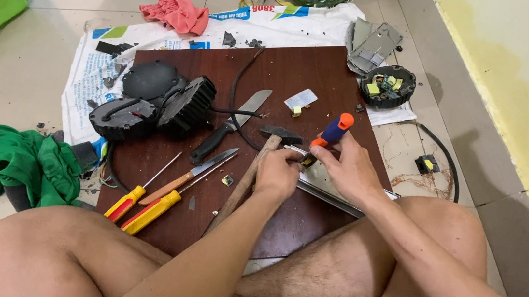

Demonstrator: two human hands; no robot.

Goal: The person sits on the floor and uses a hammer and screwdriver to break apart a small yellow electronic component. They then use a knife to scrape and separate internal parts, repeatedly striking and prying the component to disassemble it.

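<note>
Brown board (298,80) on the tiled floor (24,71) — right hand (348,172) grips an orange-and-blue screwdriver (331,132), left hand (277,175) pinches a metal strip (331,198) at the board's near-right edge — hammer (256,167) beside.

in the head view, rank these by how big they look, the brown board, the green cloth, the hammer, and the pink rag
1. brown board
2. green cloth, partly cut off by the frame
3. hammer
4. pink rag, though it lies farther from the camera

Hammer (256,161) & knife (227,128) crowd board's (324,76) left; far right corner open.
</note>
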